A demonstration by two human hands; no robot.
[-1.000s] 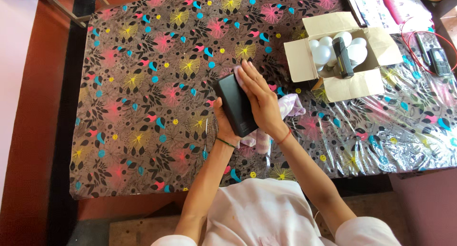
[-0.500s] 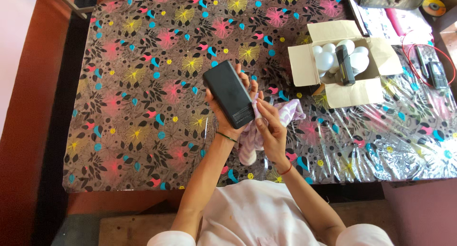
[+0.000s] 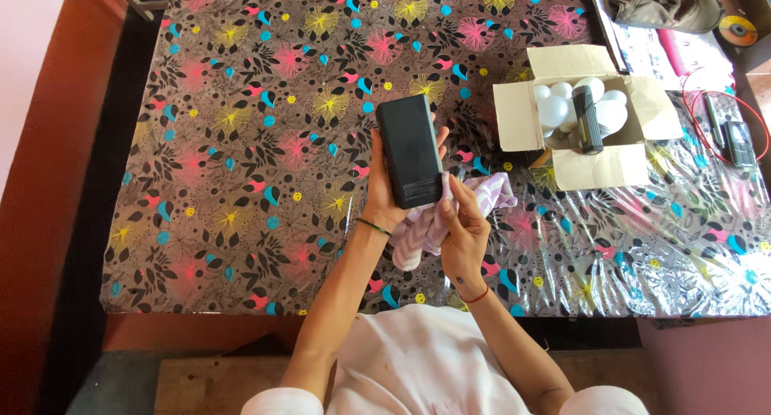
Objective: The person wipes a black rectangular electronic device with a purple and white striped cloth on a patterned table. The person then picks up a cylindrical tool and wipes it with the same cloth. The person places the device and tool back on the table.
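Holding a black slab-shaped power bank point(image 3: 410, 150) upright above the surface point(image 3: 241, 182), left hand point(image 3: 384, 192) gripping it from behind and along its long edges, fingers clamped on the case. Pinching a pale pink-and-white cloth point(image 3: 430, 222) in the right hand point(image 3: 462, 230), fingers closed on the fabric just under the bank's lower end, touching or nearly touching it. Looking rigid, smooth and probably a bit slick and weighty for its bulk, so best gripped across the narrow sides near the middle rather than by a corner; the cloth, by contrast, appearing soft and limp, bunching wherever taken. Sitting to the right, well apart, an open cardboard box point(image 3: 522, 118) of white bulbs point(image 3: 554, 110) with a dark torch-like thing point(image 3: 587, 119) lying across them. Covering the surface, a glossy flowered sheet.
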